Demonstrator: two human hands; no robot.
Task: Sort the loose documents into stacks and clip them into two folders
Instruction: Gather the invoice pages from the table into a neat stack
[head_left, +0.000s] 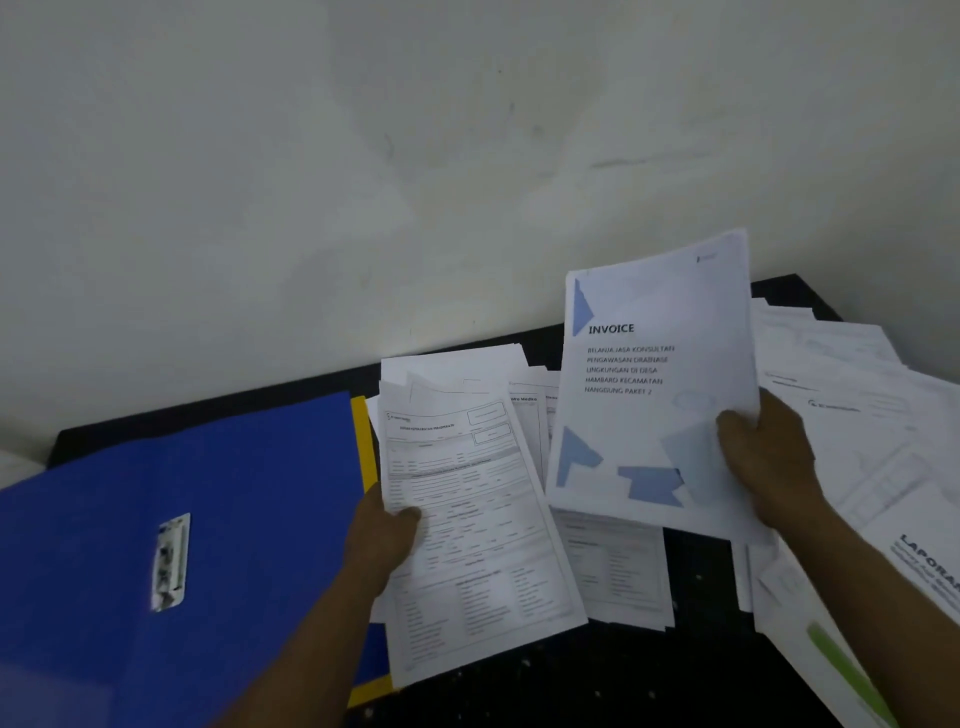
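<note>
blue folder (234, 493): cut by left edge | yellow folder (360, 431): mostly hidden beneath | form (467, 519): print unreadable

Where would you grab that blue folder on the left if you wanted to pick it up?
Probably at its far right corner, coming from the right. The blue folder lies flat, so only an edge can be pinched; there it rests on the yellow folder, likely leaving a lip. Nearer, the left hand and its forms cover that edge.
</note>
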